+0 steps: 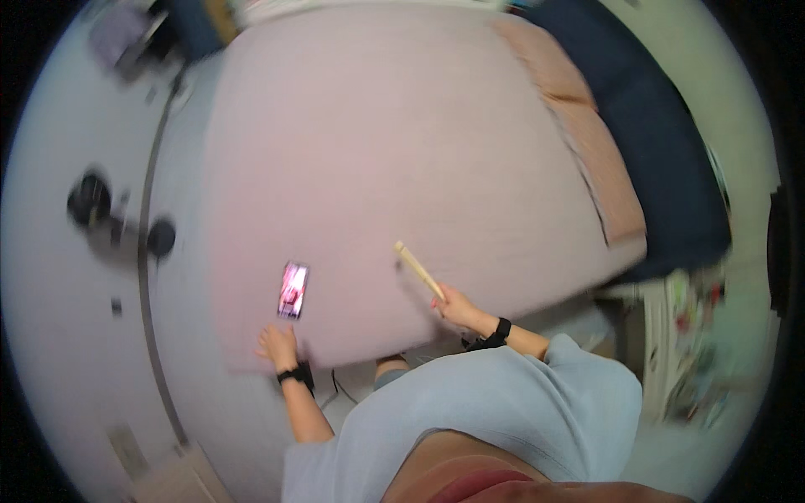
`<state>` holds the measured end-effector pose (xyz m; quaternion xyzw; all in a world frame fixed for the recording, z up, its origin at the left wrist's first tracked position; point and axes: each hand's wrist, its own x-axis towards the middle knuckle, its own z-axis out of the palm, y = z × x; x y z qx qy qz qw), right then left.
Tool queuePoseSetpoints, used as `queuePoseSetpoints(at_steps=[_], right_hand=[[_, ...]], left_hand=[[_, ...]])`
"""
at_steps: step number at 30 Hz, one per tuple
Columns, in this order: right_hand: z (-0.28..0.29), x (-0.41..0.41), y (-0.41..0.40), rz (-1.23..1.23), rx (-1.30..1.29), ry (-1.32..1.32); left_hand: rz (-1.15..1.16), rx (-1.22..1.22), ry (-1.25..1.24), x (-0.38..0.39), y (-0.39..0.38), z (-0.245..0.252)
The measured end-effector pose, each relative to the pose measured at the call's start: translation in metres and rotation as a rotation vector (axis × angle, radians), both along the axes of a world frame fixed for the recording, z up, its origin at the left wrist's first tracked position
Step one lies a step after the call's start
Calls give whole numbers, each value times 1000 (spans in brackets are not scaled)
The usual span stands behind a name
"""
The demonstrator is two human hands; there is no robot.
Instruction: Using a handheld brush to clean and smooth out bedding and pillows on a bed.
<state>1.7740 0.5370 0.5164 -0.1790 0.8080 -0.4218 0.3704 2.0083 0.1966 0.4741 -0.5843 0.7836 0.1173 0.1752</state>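
My right hand grips one end of a slim pale-yellow stick, perhaps a folded hand fan. It slants up and to the left above the pink bedsheet; a faint shadow falls beside it. Near the bed's lower left corner is my left hand, fingers apart and nothing in it. Just beyond those fingers lies a smartphone, its screen lit with a bright picture. Hand and phone look apart. Both wrists wear black bands with a dark module attached.
Peach pillows line the bed's right side against a dark blue headboard. A white cabinet with cluttered small items stands at the lower right. On the left, a black fan-like appliance is blurred. A cable hangs below the bed's near edge.
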Motion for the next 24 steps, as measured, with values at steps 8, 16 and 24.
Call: queuePoseSetpoints(at_steps=[8,16,24], right_hand=[[50,-20,229,272,92,376],[160,-46,485,-263,-75,487],[142,-95,545,-844,-687,215]], left_hand=[[-1421,549,716,-226,334,131],[-1826,879,500,-320,620,196],[-830,1843,1050,-393,710,209]])
